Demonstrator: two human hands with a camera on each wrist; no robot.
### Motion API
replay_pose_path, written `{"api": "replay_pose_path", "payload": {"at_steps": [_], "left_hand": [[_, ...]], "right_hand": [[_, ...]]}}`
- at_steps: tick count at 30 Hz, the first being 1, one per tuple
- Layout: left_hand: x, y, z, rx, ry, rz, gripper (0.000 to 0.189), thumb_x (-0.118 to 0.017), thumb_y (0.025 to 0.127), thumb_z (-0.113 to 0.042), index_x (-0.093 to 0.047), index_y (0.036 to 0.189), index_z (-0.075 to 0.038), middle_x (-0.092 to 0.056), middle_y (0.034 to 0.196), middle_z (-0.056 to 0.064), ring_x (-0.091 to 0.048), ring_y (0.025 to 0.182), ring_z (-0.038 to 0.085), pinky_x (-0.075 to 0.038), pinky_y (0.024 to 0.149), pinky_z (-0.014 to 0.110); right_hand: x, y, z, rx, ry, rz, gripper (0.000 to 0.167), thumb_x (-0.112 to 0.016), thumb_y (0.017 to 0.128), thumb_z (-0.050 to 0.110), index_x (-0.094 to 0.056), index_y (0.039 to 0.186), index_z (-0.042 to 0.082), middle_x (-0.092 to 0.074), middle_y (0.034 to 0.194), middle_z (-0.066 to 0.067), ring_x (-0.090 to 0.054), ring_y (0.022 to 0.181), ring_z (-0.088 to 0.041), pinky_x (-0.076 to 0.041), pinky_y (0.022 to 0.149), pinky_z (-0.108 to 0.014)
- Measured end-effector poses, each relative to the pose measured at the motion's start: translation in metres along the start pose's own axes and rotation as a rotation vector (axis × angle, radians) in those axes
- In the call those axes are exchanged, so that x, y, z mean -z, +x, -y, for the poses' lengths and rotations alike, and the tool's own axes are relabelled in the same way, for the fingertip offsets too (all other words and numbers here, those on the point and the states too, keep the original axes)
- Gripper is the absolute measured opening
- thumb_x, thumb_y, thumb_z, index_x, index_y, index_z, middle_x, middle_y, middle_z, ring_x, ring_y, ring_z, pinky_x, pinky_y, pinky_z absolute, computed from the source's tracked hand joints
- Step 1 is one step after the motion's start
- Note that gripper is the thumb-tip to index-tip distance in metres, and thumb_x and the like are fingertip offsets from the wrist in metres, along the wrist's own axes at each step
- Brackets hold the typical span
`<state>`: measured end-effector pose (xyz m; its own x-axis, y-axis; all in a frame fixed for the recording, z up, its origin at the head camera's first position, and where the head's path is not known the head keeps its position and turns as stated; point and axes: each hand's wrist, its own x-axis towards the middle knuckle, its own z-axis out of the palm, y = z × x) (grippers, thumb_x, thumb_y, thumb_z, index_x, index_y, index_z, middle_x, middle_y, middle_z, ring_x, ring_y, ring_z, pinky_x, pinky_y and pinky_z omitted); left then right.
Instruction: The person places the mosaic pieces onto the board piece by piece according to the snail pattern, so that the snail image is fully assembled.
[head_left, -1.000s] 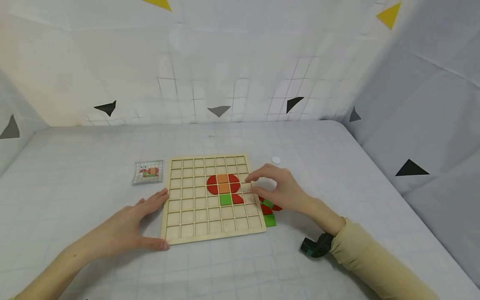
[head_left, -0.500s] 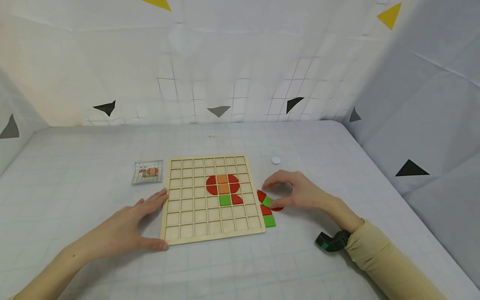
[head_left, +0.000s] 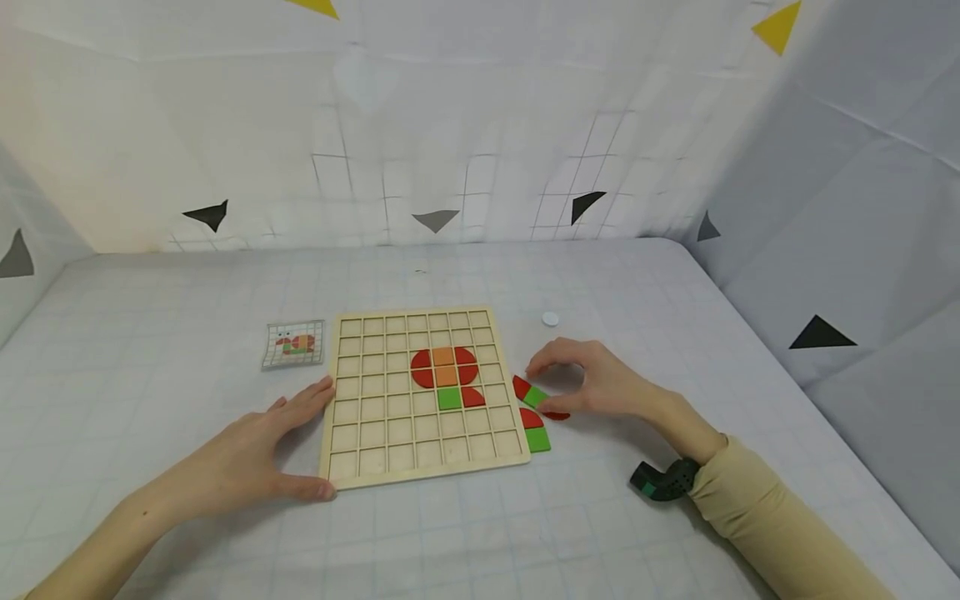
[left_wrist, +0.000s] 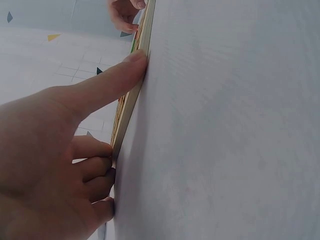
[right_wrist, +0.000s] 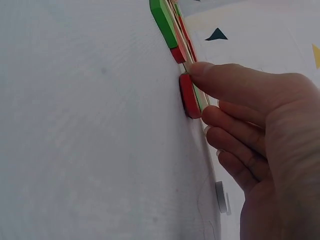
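In the head view a square wooden grid board (head_left: 397, 429) lies on the table. My left hand (head_left: 247, 454) rests along its left side, fingertips at the edge and thumb at the near corner. Inlaid on the board are red quarter-round pieces (head_left: 467, 356), orange squares (head_left: 444, 376) and a green square (head_left: 449, 398). My right hand (head_left: 592, 379) is low over loose tiles beside the board, thumb and index finger apart. Its thumb tip is right at a loose green tile (head_left: 536, 397) between a red tile (head_left: 521, 387) and another red tile (head_left: 557, 416), partly hidden.
Nearer me, a red tile (head_left: 531, 417) and a green tile (head_left: 537, 439) lie against the board's right edge. A small white disc (head_left: 551, 319) sits beyond the right hand. Left of the board is a picture card (head_left: 294, 344) with a gridded drawing.
My right hand has moved right, from over the board's right edge to the loose tiles. The upper red and green tiles have shifted slightly away from the nearer pair. The left hand stays put.
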<state>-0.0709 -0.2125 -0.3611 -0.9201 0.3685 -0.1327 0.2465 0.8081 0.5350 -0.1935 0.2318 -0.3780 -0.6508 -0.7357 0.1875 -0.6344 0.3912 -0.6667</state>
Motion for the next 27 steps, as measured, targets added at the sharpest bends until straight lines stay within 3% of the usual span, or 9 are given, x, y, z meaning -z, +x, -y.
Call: {"api": "replay_pose_path", "payload": {"at_steps": [27], "left_hand": [[0.0005, 0.0002, 0.0001, -0.01, 0.011, -0.006, 0.116, -0.069, 0.065, -0.081, -0.033, 0.157, -0.022, -0.025, 0.166, -0.003, -0.032, 0.138, 0.059, -0.029, 0.107, 0.073]], "right_hand": [[-0.0006, -0.0024, -0.0056, 0.031, -0.14, -0.14, 0.036, -0.076, 0.083, 0.0, -0.07, 0.117, 0.012, -0.07, 0.112, 0.003, -0.063, 0.098, -0.015, -0.055, 0.09, -0.032]]}}
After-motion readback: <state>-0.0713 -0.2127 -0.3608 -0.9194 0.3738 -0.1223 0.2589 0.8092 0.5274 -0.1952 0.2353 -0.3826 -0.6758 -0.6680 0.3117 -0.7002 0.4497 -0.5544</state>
